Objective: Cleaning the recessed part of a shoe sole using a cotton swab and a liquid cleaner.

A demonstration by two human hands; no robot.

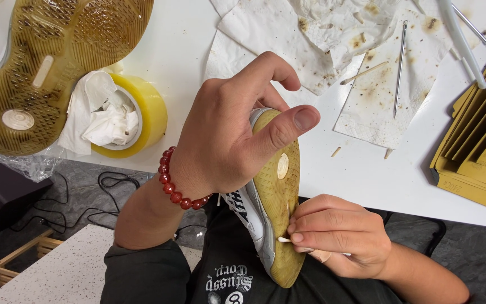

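Note:
My left hand (pixel 232 132), with a red bead bracelet (pixel 174 188) on the wrist, grips a sports shoe (pixel 277 197) sole up over my lap. The sole is yellowed rubber with a fine tread and a pale round mark. My right hand (pixel 336 233) pinches a small pale stick (pixel 284 240) and presses its tip against the sole's edge near the heel end.
On the white table lie a second shoe (pixel 46 62) sole up at the top left, a yellow tape roll (pixel 142 112) stuffed with tissue, stained paper towels (pixel 361 62) with a metal pick (pixel 400 67) and wooden sticks, and a stack of sandpaper sheets (pixel 479 141) at the right.

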